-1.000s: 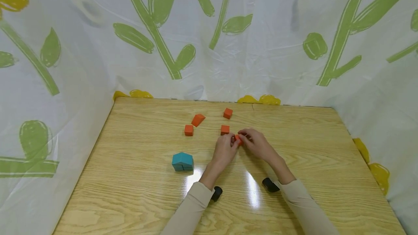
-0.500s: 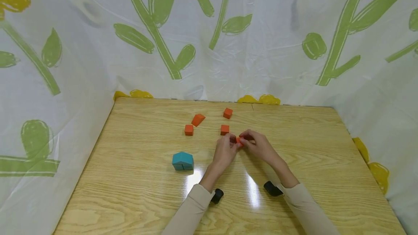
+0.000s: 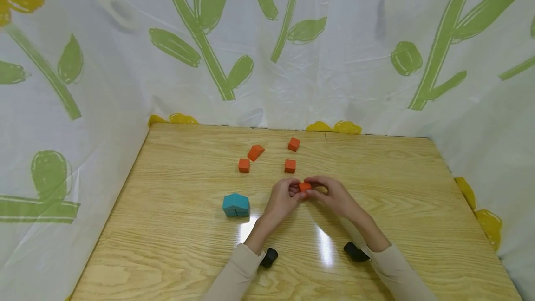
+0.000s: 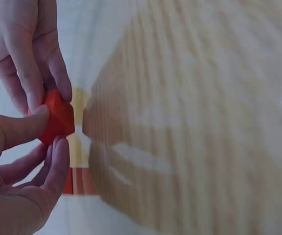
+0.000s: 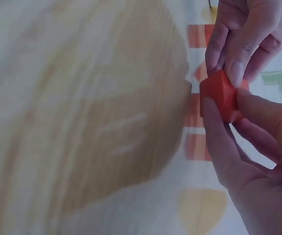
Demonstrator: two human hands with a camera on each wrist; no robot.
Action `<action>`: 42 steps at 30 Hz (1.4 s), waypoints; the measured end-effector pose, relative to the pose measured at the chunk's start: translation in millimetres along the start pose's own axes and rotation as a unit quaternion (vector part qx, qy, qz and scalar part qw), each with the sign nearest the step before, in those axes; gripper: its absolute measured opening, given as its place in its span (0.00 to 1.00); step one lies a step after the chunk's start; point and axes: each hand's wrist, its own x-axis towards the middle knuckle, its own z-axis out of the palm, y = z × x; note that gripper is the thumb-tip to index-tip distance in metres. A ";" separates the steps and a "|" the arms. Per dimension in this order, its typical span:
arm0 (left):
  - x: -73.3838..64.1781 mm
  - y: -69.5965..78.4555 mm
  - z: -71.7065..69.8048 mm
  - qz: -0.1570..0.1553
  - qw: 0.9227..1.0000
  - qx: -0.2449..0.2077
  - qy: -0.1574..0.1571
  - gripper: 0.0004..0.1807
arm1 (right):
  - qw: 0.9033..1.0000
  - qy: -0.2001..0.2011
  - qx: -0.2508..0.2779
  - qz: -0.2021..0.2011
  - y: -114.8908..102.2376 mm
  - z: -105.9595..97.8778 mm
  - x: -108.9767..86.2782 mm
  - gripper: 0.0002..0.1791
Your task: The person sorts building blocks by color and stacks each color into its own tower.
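Note:
Between both hands, a small red-orange block (image 3: 304, 187) is held up by the fingertips. My left hand (image 3: 282, 199) pinches it from the left, with the thumb across its near face in the left wrist view. From the right, my right hand (image 3: 337, 198) pinches the same block (image 5: 224, 95) between thumb and fingers. Fingers cover parts of the block, so its full shape is partly hidden. Just beyond the hands sits a red cube (image 3: 290, 166) on the wooden table (image 3: 167, 245).
Farther back lie another red cube (image 3: 294, 144) and a red wedge-shaped block (image 3: 256, 152). A third red cube (image 3: 244, 165) stands left of them. Blue blocks (image 3: 236, 205) form a small house shape left of the left forearm. A flower-patterned curtain (image 3: 334, 68) borders the table.
Both hands have drawn slightly nearer to the body with the red block between them. The block shows a different face now. The other blocks stay put on the table.

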 end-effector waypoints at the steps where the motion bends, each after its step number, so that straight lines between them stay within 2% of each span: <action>1: -1.8 -0.7 -1.5 0.002 1.000 0.001 -0.003 0.17 | 1.000 -0.003 0.004 0.000 -0.3 0.5 -0.9 0.18; 6: -10.0 -3.0 -7.4 0.008 1.000 0.001 -0.019 0.17 | 0.999 -0.021 0.024 0.004 -2.3 3.4 -5.0 0.20; 12: -19.7 -2.0 -12.2 0.021 0.999 0.002 -0.034 0.15 | 0.997 -0.040 0.066 -0.016 -4.9 10.2 -7.1 0.18; 22: -30.9 -3.3 -17.1 0.017 0.996 0.047 -0.069 0.16 | 0.991 -0.065 0.120 -0.010 -7.6 21.1 -17.9 0.17; 27: -34.3 -6.4 -20.1 0.041 0.993 0.075 -0.078 0.14 | 0.989 -0.073 0.127 -0.010 -11.1 24.7 -19.5 0.18; 31: -35.6 -8.8 -22.6 0.051 0.993 0.073 -0.082 0.13 | 0.989 -0.073 0.128 -0.014 -11.8 26.5 -19.9 0.17; 37: -35.3 -11.0 -26.3 0.056 0.993 0.050 -0.088 0.13 | 0.992 -0.073 0.103 -0.027 -11.5 26.8 -19.2 0.17; 42: -34.7 -12.5 -28.4 0.055 0.994 0.023 -0.089 0.13 | 0.994 -0.086 0.069 -0.022 -12.7 22.6 -17.9 0.17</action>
